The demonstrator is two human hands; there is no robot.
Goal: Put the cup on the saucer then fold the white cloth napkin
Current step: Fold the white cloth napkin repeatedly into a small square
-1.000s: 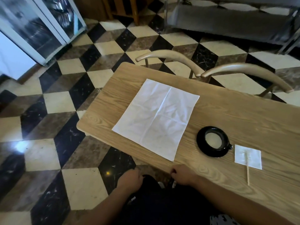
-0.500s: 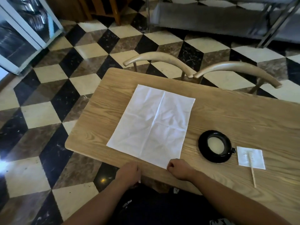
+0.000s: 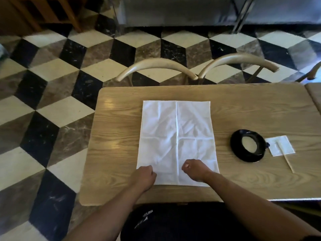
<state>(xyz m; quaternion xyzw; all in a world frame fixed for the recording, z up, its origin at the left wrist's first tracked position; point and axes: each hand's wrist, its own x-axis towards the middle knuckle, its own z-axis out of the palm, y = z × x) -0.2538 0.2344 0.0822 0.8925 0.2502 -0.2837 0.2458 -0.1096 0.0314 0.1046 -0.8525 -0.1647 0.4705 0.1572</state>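
Note:
A white cloth napkin (image 3: 177,136) lies spread flat and creased on the wooden table (image 3: 114,153). My left hand (image 3: 144,176) is curled into a fist over its near-left corner. Over the cloth near its front edge, my right hand (image 3: 193,169) is also curled. The cloth is not lifted, and I cannot see whether either hand pinches it. To the right, a black cup (image 3: 250,144) with pale liquid stands on a black saucer (image 3: 243,158), apart from both hands.
A small white paper square (image 3: 284,145) with a wooden stirrer (image 3: 287,160) lies right of the saucer. Two curved chair backs (image 3: 156,66) (image 3: 238,60) stand at the table's far edge. Another table (image 3: 315,96) abuts on the right. Checkered floor lies left.
Both hands have moved forward from the table's near edge onto the napkin's front edge. The camera view has swung so the table now faces me squarely.

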